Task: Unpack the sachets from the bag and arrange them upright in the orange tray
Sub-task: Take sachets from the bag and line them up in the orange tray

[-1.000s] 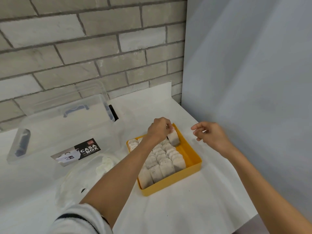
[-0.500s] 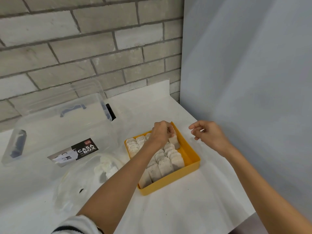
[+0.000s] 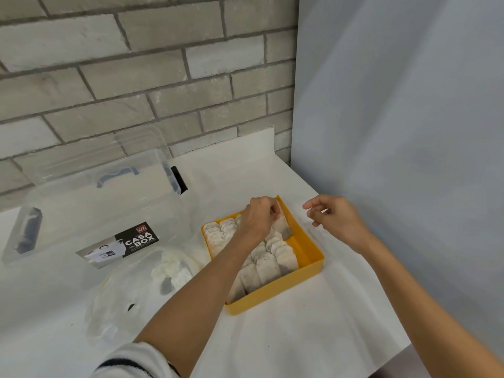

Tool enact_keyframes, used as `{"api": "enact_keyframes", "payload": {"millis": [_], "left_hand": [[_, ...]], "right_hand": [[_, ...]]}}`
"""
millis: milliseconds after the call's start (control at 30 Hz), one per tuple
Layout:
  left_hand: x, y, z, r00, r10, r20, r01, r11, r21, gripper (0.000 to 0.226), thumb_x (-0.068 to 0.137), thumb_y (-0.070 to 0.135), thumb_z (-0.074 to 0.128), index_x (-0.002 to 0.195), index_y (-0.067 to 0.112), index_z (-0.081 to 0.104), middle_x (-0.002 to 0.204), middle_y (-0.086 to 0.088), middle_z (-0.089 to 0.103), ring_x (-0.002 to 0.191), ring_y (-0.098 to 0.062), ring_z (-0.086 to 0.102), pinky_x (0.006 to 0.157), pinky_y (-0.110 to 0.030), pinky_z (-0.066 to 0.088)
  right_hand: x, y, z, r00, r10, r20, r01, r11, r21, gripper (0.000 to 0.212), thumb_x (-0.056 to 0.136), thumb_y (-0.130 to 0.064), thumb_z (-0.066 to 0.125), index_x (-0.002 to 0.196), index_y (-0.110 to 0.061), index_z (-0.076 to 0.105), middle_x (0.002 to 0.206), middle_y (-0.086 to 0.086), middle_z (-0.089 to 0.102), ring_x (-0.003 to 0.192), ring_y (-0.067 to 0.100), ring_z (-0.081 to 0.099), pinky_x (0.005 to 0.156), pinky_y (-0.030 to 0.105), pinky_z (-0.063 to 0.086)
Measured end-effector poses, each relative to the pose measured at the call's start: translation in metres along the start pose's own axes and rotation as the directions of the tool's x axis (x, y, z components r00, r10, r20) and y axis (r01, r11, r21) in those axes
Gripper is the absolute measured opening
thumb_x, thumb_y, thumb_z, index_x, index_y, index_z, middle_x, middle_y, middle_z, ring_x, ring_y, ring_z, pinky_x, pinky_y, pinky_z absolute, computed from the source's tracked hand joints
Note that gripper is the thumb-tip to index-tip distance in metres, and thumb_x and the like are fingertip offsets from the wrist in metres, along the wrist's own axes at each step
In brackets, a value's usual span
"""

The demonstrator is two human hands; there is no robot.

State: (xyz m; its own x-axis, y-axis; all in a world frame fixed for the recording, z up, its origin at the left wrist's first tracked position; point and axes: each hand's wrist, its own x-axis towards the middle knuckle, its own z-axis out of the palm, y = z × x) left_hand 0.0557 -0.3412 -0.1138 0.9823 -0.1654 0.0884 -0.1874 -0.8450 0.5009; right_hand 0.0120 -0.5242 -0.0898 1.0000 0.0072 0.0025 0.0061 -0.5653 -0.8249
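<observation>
Evidently light, limp sachet (image 3: 285,228); left hand (image 3: 259,218) pinches its top in tray (image 3: 275,297); right hand (image 3: 336,218) loose, empty; top edge looks safest hold

Left hand (image 3: 259,217) pinching — right hand (image 3: 336,218) relaxed.

A plain indoor corner set up as a worktable, likely in a home or storeroom: a white-covered table (image 3: 300,336) stands against a grey brick wall (image 3: 136,77), a smooth pale panel (image 3: 395,132) on its right, with 1 clear plastic storage box (image 3: 95,203) labelled CASA BOX.
</observation>
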Motion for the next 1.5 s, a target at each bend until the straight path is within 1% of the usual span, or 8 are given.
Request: {"api": "enact_keyframes", "payload": {"millis": [533, 767, 933, 1033, 1133, 1267, 1367, 1500], "left_hand": [[-0.005, -0.011, -0.025, 0.999, -0.011, -0.049, 0.009, 0.999, -0.045, 0.017, 0.087, 0.012, 0.064, 0.103, 0.016, 0.066, 0.103, -0.002, 0.067, 0.097, -0.018, 0.061, 0.074, -0.033, 0.050], [-0.035, -0.023, -0.070, 0.992, -0.051, -0.120, 0.030, 0.985, -0.167, 0.012, 0.088, 0.022, 0.064, 0.100, 0.022, 0.067, 0.091, 0.010, 0.064, 0.079, -0.012, 0.060, 0.078, -0.036, 0.054], [-0.082, -0.044, -0.108, 0.994, -0.085, -0.072, 0.068, 0.973, -0.221, 0.006, 0.086, 0.022, 0.067, 0.091, 0.024, 0.070, 0.084, 0.010, 0.067, 0.072, 0.000, 0.058, 0.076, -0.024, 0.050], [-0.118, -0.059, -0.132, 0.990, -0.124, 0.064, 0.134, 0.968, -0.211, 0.007, 0.084, 0.016, 0.067, 0.086, 0.019, 0.073, 0.079, 0.005, 0.070, 0.065, 0.002, 0.057, 0.069, -0.017, 0.046], [-0.148, -0.081, -0.145, 0.947, -0.239, 0.217, 0.289, 0.926, -0.244, 0.015, 0.082, 0.004, 0.060, 0.085, 0.011, 0.074, 0.075, 0.001, 0.070, 0.063, -0.004, 0.060, 0.056, -0.012, 0.044], [-0.161, -0.121, -0.128, 0.893, -0.415, 0.173, 0.436, 0.893, -0.111, 0.017, 0.081, 0.003, 0.061, 0.089, 0.016, 0.068, 0.088, -0.003, 0.068, 0.081, -0.016, 0.063, 0.065, -0.020, 0.049], [-0.161, -0.139, -0.105, 0.862, -0.489, 0.131, 0.497, 0.867, -0.032, 0.054, 0.077, 0.014, 0.075, 0.126, 0.017, 0.052, 0.119, -0.009, 0.054, 0.101, -0.021, 0.056, 0.083, -0.027, 0.046], [-0.160, -0.151, -0.081, 0.878, -0.456, 0.145, 0.455, 0.890, 0.036, 0.093, 0.069, 0.030, 0.082, 0.146, 0.018, 0.031, 0.137, -0.007, 0.035, 0.127, -0.028, 0.040, 0.102, -0.033, 0.037]], "right_hand": [[0.000, -0.013, 0.002, 1.000, -0.031, 0.006, 0.031, 0.999, -0.016, 0.013, 0.092, -0.014, 0.059, 0.096, -0.022, 0.069, 0.091, 0.001, 0.068, 0.065, 0.007, 0.065, 0.054, 0.009, 0.042], [-0.004, -0.048, 0.019, 0.988, -0.145, 0.057, 0.146, 0.989, -0.008, 0.019, 0.090, -0.010, 0.060, 0.090, -0.026, 0.070, 0.087, -0.005, 0.070, 0.062, 0.006, 0.064, 0.055, 0.008, 0.043], [-0.015, -0.086, 0.056, 0.948, -0.257, 0.185, 0.250, 0.966, 0.064, 0.017, 0.087, -0.008, 0.063, 0.091, -0.022, 0.071, 0.082, -0.005, 0.070, 0.060, 0.005, 0.064, 0.059, 0.007, 0.044], [-0.022, -0.107, 0.084, 0.904, -0.307, 0.299, 0.284, 0.952, 0.119, 0.017, 0.086, -0.004, 0.062, 0.093, -0.017, 0.071, 0.079, -0.005, 0.068, 0.061, 0.003, 0.061, 0.058, 0.009, 0.043], [-0.028, -0.121, 0.118, 0.861, -0.343, 0.376, 0.347, 0.936, 0.060, 0.016, 0.086, -0.007, 0.062, 0.093, -0.018, 0.071, 0.081, -0.007, 0.067, 0.070, 0.000, 0.060, 0.069, 0.011, 0.045], [-0.037, -0.137, 0.161, 0.823, -0.327, 0.465, 0.416, 0.904, -0.101, 0.030, 0.087, -0.010, 0.060, 0.117, -0.012, 0.056, 0.105, 0.004, 0.052, 0.097, 0.016, 0.051, 0.079, 0.022, 0.037], [-0.041, -0.145, 0.185, 0.809, -0.247, 0.534, 0.407, 0.890, -0.204, 0.051, 0.088, -0.006, 0.056, 0.134, -0.010, 0.032, 0.116, 0.014, 0.044, 0.109, 0.028, 0.046, 0.079, 0.029, 0.036], [-0.041, -0.144, 0.209, 0.797, -0.119, 0.593, 0.360, 0.881, -0.307, 0.063, 0.086, 0.001, 0.056, 0.138, -0.008, 0.022, 0.090, 0.013, 0.047, 0.091, 0.032, 0.056, 0.060, 0.031, 0.039]]}}
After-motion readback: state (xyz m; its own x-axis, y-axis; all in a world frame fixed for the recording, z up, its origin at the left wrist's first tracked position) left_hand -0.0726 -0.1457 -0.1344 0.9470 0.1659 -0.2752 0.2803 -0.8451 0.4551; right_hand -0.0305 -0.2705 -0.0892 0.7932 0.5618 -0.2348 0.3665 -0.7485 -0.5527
